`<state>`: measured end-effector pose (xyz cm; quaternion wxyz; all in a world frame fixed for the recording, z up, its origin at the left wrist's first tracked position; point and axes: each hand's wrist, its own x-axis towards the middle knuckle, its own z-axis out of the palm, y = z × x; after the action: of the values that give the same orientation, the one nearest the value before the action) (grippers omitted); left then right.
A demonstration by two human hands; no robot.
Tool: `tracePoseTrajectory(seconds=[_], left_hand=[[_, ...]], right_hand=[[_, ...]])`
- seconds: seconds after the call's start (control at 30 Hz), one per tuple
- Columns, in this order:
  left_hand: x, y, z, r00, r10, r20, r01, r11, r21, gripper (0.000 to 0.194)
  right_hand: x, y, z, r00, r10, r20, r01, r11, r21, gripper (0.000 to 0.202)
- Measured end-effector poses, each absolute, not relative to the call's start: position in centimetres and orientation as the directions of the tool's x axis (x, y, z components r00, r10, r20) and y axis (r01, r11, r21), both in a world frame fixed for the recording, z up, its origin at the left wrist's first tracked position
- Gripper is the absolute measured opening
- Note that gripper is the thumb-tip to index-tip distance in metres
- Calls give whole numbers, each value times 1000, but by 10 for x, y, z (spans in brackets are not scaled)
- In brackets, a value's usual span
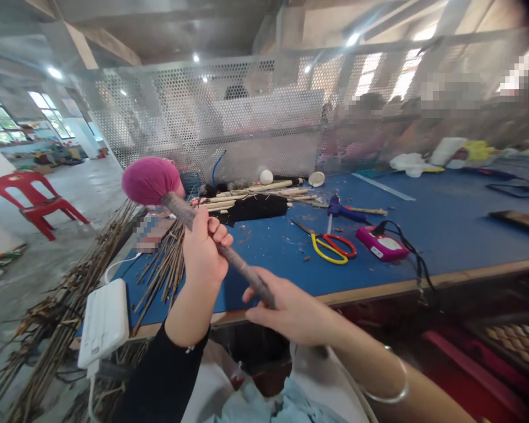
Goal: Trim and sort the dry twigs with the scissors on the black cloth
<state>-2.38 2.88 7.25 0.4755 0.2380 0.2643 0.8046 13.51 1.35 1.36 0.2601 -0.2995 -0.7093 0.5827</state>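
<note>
My left hand (206, 247) is closed round a rough brown stick (242, 267), which slants up to the left above the table edge. At its upper end sits a rounded head covered in pink-purple cloth (152, 181), gathered where it meets the wood. My right hand (286, 308) is loosely curled about the stick's lower end, its fingers behind the wood and its thumb stretched out below. Beyond the hands, scissors (330, 247) with one yellow and one red handle lie spread on the blue tabletop (264, 241).
A bundle of thin twigs (163, 258) lies at the left, beside a white power bank (104, 323) with cables. Farther back are pale sticks, a black cloth (260, 207), a blue glue gun (346, 210) and a magenta power socket (382, 243). A perforated screen (180, 111) stands behind.
</note>
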Motion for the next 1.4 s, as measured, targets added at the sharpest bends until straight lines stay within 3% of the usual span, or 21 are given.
tracePoseTrajectory(seconds=[0.07, 0.17, 0.27, 0.37, 0.47, 0.57, 0.63, 0.73, 0.8, 0.93, 1.07, 1.13, 1.2, 1.27, 1.33, 1.4], left_hand=[[-20, 25, 71, -403, 901, 160, -590, -389, 707, 33], [-18, 20, 74, -313, 931, 187, -555, -339, 760, 39], [-20, 17, 77, -208, 957, 202, -558, -285, 779, 42], [-23, 17, 78, -129, 970, 208, -568, -244, 786, 43], [-22, 17, 74, -185, 960, 208, -557, -277, 783, 39], [-14, 17, 66, -360, 903, 236, -483, -397, 780, 33], [-6, 16, 59, -377, 893, 244, -432, -403, 807, 30], [5, 14, 49, -292, 931, 221, -401, -328, 855, 29], [7, 14, 45, -239, 950, 202, -408, -287, 867, 28], [0, 14, 40, -55, 983, 175, -498, -179, 848, 29], [-16, 17, 35, 247, 946, 210, -657, 4, 754, 36], [-23, 22, 34, 267, 943, 198, -708, 52, 704, 35], [-27, 28, 33, 149, 976, 161, -737, 2, 675, 32], [-25, 33, 34, -1, 993, 121, -728, -84, 680, 35], [-20, 36, 35, -130, 986, 101, -694, -163, 701, 40], [-14, 36, 36, -204, 973, 108, -654, -218, 724, 41]], right_hand=[[114, 3, 4, -630, 776, 33, 170, 180, -969, 13], [93, -9, -9, -615, 788, -30, 47, -2, -999, 24], [87, -15, -16, -706, 692, -149, -83, -290, -954, 35], [90, -12, -21, -790, 590, -168, -114, -412, -904, 43], [96, -2, -22, -836, 533, -131, -81, -357, -931, 43], [97, 8, -12, -714, 698, -60, 6, -79, -997, 32], [92, 10, -4, -591, 806, 39, 26, 67, -997, 23], [81, 8, 0, -540, 838, 77, -46, 61, -997, 25], [77, 7, -4, -565, 825, -10, -30, -33, -999, 29], [82, 15, -18, -674, 707, -212, 52, -241, -969, 27], [98, 25, -27, -901, 413, -133, -14, -335, -942, 37], [105, 24, -31, -938, 337, -82, -56, -381, -923, 43], [110, 17, -34, -892, 444, -86, -75, -332, -940, 48], [112, 7, -35, -738, 669, -87, -14, -145, -989, 34], [113, -3, -35, -543, 840, -3, 150, 94, -984, 15], [113, -8, -34, -443, 892, 90, 324, 253, -912, 11]])
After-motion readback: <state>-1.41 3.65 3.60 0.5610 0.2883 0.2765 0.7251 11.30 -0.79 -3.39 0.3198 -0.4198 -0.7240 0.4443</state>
